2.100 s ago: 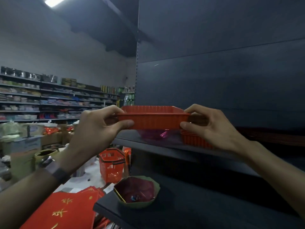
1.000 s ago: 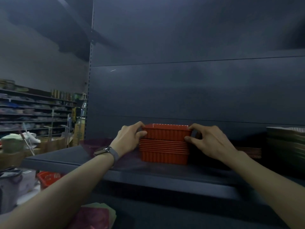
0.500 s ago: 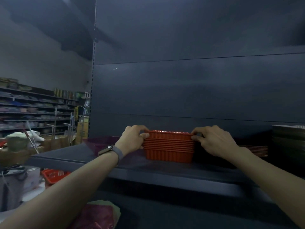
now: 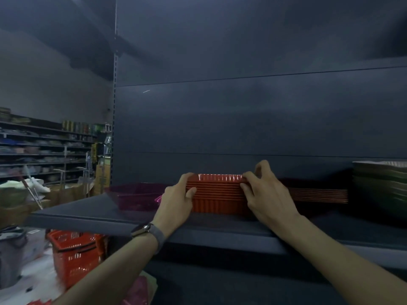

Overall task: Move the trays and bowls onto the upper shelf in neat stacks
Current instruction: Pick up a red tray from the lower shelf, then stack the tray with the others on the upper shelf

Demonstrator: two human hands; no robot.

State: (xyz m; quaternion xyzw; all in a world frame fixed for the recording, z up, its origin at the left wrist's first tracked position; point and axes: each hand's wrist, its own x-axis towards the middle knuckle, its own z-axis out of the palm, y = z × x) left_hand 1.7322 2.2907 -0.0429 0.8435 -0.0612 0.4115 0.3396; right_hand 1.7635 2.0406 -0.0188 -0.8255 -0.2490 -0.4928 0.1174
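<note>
Here both hands press the stack of red trays [image 4: 217,195] on the upper shelf [image 4: 92,213]: left hand [image 4: 177,202] curled on its left end, right hand [image 4: 265,192] with bent fingers [image 4: 247,180] on the right rim.

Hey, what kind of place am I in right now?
Most likely a shop or its stockroom: long stocked shelves run along the far wall, a red shopping basket sits on the floor, and stacked red trays sit on a dark display shelf.

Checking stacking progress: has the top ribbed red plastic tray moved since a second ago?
Yes. The top red ribbed tray has sunk lower into the red stack on the dark shelf.
</note>
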